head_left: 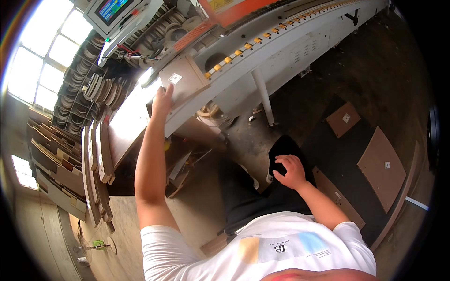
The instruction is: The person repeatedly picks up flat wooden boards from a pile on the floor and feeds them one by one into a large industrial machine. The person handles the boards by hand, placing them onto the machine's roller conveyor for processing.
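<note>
My left arm stretches forward to a brown board (185, 80) with a white label, which lies on the machine's feed table. My left hand (162, 99) is at the board's left edge, thumb and fingers closed on it; the fingertips are partly hidden. Beside the board, a row of yellow rollers (228, 60) runs along the machine's rail. My right hand (291, 171) hangs in front of my dark trousers, fingers apart and slightly bent, with nothing in it.
Labelled brown boards (382, 169) lie on a dark surface at the right. Stacked narrow boards (96, 171) stand at the left, below racks of edge-band rolls (101, 89). A control screen (111, 10) is at the upper left. A machine leg (263, 97) meets the floor ahead.
</note>
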